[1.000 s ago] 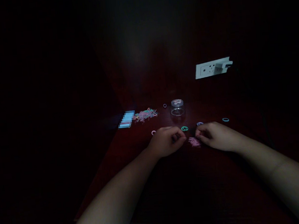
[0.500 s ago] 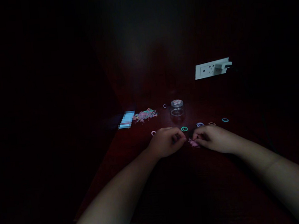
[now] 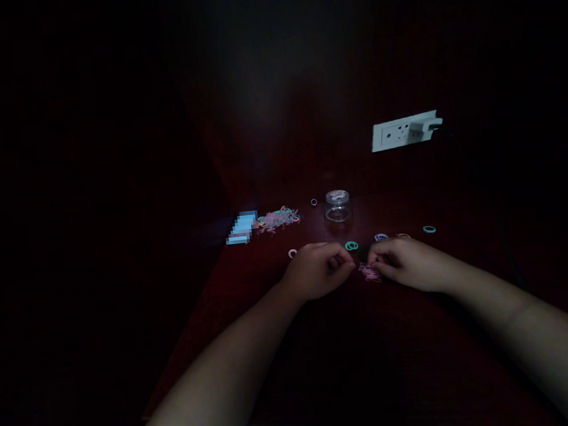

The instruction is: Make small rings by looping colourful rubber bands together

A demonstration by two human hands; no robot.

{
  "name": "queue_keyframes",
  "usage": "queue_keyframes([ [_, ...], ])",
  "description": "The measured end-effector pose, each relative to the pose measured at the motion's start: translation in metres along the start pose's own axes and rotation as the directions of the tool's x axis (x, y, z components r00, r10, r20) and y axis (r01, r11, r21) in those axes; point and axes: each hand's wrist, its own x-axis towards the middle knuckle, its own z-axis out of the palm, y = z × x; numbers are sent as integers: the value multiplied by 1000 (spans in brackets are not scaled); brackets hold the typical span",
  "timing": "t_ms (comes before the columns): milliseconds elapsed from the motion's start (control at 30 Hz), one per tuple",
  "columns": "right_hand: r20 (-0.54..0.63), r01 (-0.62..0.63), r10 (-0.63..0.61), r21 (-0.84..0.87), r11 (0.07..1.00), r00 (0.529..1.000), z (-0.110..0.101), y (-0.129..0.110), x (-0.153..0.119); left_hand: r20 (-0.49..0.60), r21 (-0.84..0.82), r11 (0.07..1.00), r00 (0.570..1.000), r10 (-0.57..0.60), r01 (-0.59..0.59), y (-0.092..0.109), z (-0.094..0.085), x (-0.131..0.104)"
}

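Thumb and fingertips of my left hand [image 3: 318, 270] are pinched together just left of a small pile of pink bands [image 3: 369, 272]. My right hand [image 3: 409, 264] is also in a pinch, its fingertips at the pile's right edge. Whatever either pinch holds is too small to make out. Behind my hands lie green rings [image 3: 351, 246], blue-violet rings [image 3: 381, 237] and an orange-tan ring [image 3: 403, 235] partly hidden by my right hand. A pale pink ring [image 3: 292, 253] shows beside my left hand, and a teal ring [image 3: 429, 229] lies farther right.
A clear lidded jar [image 3: 338, 208] stands behind the rings, with a small pale ring [image 3: 314, 202] to its left. A heap of mixed coloured bands [image 3: 278, 219] lies beside a lit phone [image 3: 242, 228]. The wall carries a socket [image 3: 404, 131] with a plug in it.
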Motion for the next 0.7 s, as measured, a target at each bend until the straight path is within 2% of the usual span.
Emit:
queue_keyframes([
  [267,-19,-26,26,4,1000,999,-1,-3,-1,0,22,1000,1000,7,-7,-6,0,0],
  [333,-42,-34,34,4,999,999,-2,-4,-1,-31,100,993,997,-67,70,-16,-7,2],
  [367,-54,-39,39,4,999,998,-2,-3,-1,-66,156,977,989,-136,145,-24,-12,3],
  [433,-77,-51,52,6,999,996,-2,-3,-1,-165,260,903,937,-307,342,-44,-26,4],
  [533,-99,-69,70,15,998,993,-3,-3,-1,-323,373,684,778,-538,627,-78,-46,1],
  [633,-118,-61,64,34,998,991,-3,-3,-1,-341,387,582,698,-630,715,-105,-55,-8],
  [700,-126,-58,63,49,997,990,-3,-3,-1,-320,397,551,674,-666,734,-115,-56,-13],
])
